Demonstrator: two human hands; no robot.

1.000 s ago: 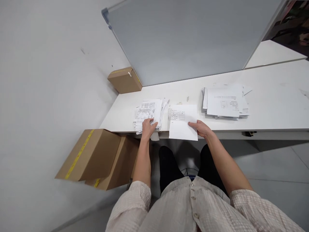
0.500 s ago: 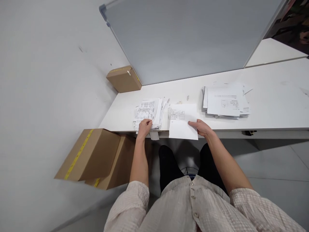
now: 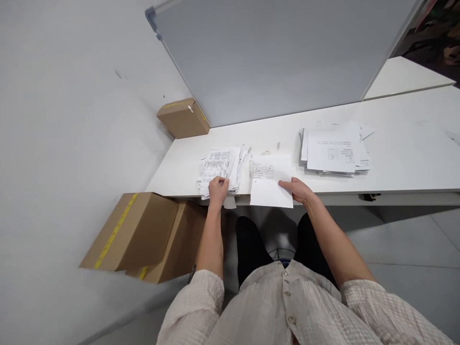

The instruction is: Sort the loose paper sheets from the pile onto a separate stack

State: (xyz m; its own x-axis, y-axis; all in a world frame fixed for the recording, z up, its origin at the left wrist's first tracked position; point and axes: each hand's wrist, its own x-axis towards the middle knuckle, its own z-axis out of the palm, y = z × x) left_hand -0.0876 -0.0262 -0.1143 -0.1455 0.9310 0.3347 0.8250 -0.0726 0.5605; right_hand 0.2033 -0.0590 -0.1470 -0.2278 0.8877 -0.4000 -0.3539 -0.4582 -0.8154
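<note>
My right hand (image 3: 301, 189) holds a white sheet of paper (image 3: 271, 192) by its right side, thumb on top and the other fingers hidden beneath. A printed table shows on the sheet, and its near part hangs past the desk's front edge. Over the near edge of the left paper stack (image 3: 220, 162), my left hand (image 3: 217, 191) is closed with its fingers curled together; what they pinch, if anything, is hidden. This stack has dense print on top and uneven edges. Just right of that hand, a paper flap (image 3: 230, 203) juts over the desk edge.
Another paper stack (image 3: 332, 155) lies to the right on the white desk (image 3: 402, 158). Behind stands a large grey-white board (image 3: 287, 62). One small cardboard box (image 3: 185, 119) sits in the back left corner, and larger cartons (image 3: 143, 239) stand low at the left.
My left hand has shifted slightly right along the near edge of the left stack. My right hand and its sheet have barely moved.
</note>
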